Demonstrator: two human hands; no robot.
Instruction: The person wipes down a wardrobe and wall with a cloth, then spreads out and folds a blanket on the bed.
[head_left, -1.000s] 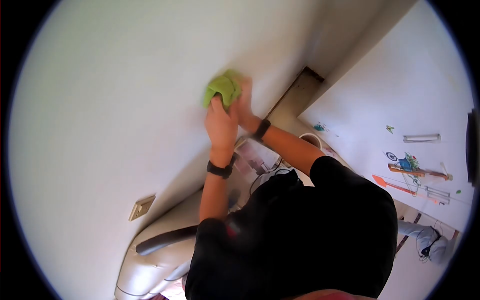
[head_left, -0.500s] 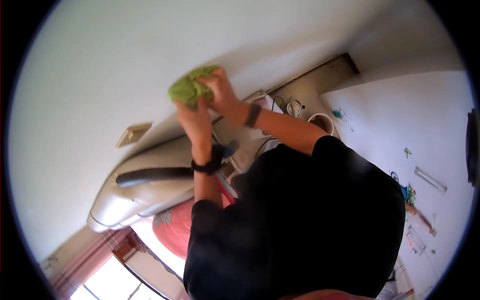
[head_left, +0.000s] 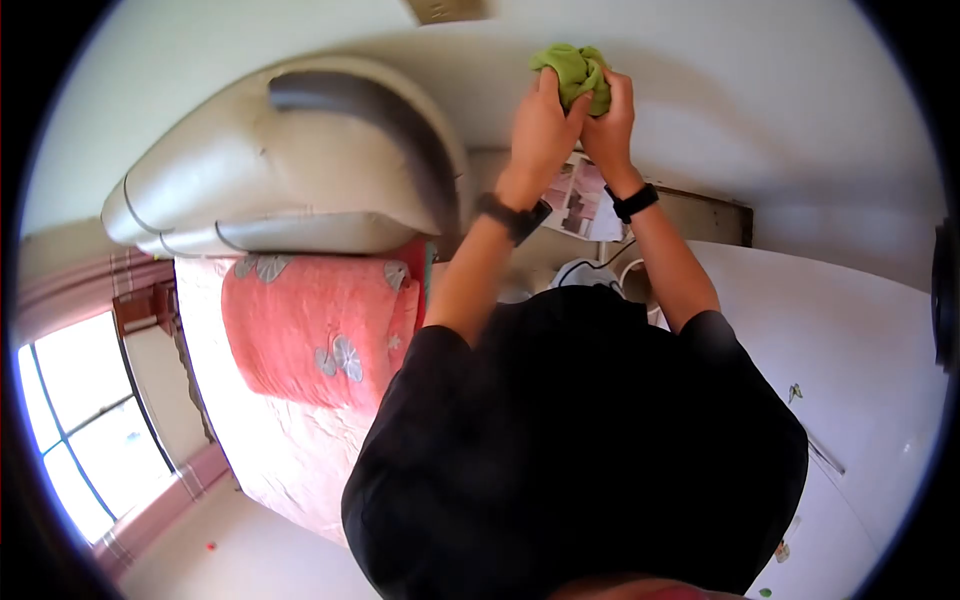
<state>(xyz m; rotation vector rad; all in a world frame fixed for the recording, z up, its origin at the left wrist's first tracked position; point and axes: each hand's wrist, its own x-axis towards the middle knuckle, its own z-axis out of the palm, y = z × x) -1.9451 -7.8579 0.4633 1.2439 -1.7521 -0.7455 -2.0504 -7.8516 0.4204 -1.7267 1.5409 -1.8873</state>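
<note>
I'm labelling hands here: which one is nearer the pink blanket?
Left. The left hand, on the cloth, is above and right of the blanket in the picture; the right hand, also on the cloth, is farther right.

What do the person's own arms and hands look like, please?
The left hand and right hand are bare, without gloves. The dark left wristband has a blocky piece, perhaps a watch; the right wristband is dark too. The plain black top has short sleeves, leaving the forearms uncovered.
</note>
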